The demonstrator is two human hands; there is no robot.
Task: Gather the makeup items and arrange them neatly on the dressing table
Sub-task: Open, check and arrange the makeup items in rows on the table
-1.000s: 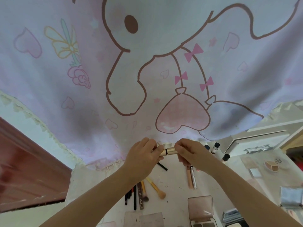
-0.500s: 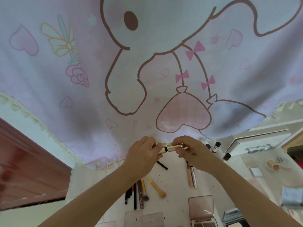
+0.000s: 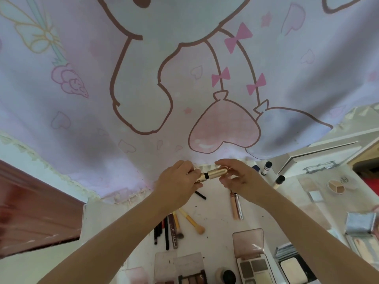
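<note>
A gold lipstick tube point(image 3: 213, 174) hangs level above the white dressing table point(image 3: 217, 214), held between both hands. My left hand point(image 3: 178, 181) grips its base end. My right hand point(image 3: 238, 177) pinches the gold cap end with fingertips. A thin dark band shows where cap and base meet. On the table below lie several pencils and brushes point(image 3: 170, 226), a yellow-handled brush point(image 3: 191, 221), two slim lip-gloss tubes point(image 3: 236, 206) and an open eyeshadow palette point(image 3: 251, 261).
A pink cartoon curtain point(image 3: 184, 78) hangs right behind the table. Small bottles point(image 3: 266, 168) stand at the back right beside a white mirror frame point(image 3: 320, 152). A round compact point(image 3: 336, 186), more palettes point(image 3: 190, 277) and a powder compact point(image 3: 293, 270) lie right and near. A reddish-brown board point(image 3: 34, 212) is left.
The lipstick has tilted so the cap end shows clearly gold between my hands, with my right fingers shifted onto the cap. The view has dipped slightly closer to the table.
</note>
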